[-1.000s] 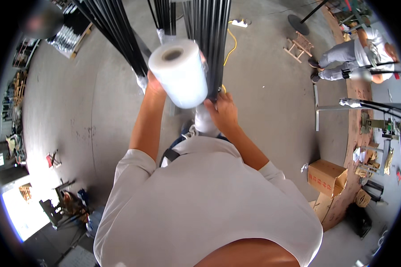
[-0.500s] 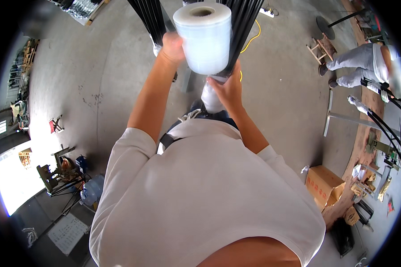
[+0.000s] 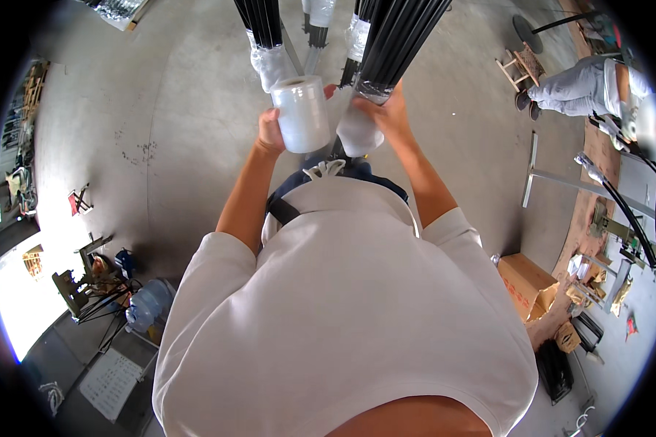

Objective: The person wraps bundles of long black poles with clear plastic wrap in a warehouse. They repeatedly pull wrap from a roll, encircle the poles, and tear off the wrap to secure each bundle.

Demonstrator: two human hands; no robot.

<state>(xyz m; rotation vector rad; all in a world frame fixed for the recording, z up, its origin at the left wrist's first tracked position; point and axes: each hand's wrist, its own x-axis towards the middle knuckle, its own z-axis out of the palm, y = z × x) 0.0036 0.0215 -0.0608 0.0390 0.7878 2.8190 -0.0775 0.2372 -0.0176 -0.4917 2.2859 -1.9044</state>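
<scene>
A thick roll of clear stretch film is gripped in my left hand, its fingers wrapped round behind and showing past the far side. My right hand closes on the near end of a bundle of black rods. Whitish film covers that end, just right of the roll. Left of it, a second bundle of black rods has its near end wrapped in clear film. Farther off, between the two, more dark rods carry film-wrapped parts.
A person in grey trousers is at the right, near a wooden stool and a metal frame. An opened cardboard box sits at the lower right. Water bottles and a machine stand at the lower left.
The film roll and my left hand have come down, closer to my body and slightly left. My right hand has shifted slightly right and up on the wrapped rod end.
</scene>
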